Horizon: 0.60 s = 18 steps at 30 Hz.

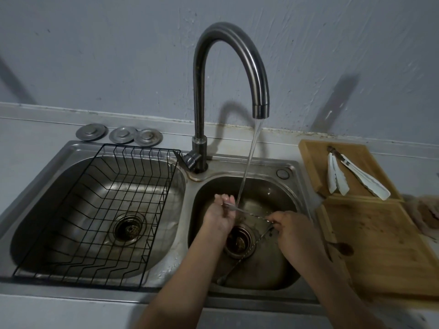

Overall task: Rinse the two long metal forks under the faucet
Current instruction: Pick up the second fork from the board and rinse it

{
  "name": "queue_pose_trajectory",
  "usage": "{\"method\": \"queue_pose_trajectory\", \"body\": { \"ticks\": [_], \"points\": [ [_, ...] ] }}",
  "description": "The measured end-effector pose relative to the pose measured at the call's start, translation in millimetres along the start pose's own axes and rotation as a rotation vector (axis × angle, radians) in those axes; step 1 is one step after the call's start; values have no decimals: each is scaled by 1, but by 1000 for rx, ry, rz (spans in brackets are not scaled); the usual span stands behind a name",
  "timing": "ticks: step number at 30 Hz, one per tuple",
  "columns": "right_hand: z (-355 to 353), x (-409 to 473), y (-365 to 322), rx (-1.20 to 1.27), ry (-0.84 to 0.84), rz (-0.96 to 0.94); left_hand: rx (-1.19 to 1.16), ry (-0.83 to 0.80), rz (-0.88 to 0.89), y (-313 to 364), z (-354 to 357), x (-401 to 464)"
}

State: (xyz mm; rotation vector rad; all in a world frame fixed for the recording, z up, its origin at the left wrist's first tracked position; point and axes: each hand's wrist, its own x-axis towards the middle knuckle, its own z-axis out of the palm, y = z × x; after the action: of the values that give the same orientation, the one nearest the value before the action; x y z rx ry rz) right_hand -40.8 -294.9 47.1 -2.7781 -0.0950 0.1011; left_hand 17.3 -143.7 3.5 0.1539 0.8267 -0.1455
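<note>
Bare hands (294, 230), twisted steel forks (251, 215) (wet)

A pale grey countertop (35, 131) runs along the wall, with a steel double sink (237, 162) set into it. Three round metal sink plugs (92, 132) lie in a row on the counter just behind the left basin. To the right of the sink, two wooden cutting boards (380, 245) rest on the counter, one behind the other, edges touching. A crumpled cloth (425, 212) lies beside them.
</note>
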Motion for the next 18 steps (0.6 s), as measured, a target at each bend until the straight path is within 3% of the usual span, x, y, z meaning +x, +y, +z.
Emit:
{"method": "queue_pose_trajectory", "body": {
  "ticks": [8, 11, 14, 18],
  "points": [
    [-6, 8, -2, 368, 151, 24, 225, -196, 154, 25, 13, -9],
    [-22, 16, -3, 912, 214, 224, 368, -203, 207, 33, 7, -5],
    [-39, 23, -4, 1489, 299, 397, 537, -109, 168, 29, -9, -1],
    [-37, 26, -8, 1815, 296, 426, 658, -54, -7, 5, -30, -6]
  ]
}}
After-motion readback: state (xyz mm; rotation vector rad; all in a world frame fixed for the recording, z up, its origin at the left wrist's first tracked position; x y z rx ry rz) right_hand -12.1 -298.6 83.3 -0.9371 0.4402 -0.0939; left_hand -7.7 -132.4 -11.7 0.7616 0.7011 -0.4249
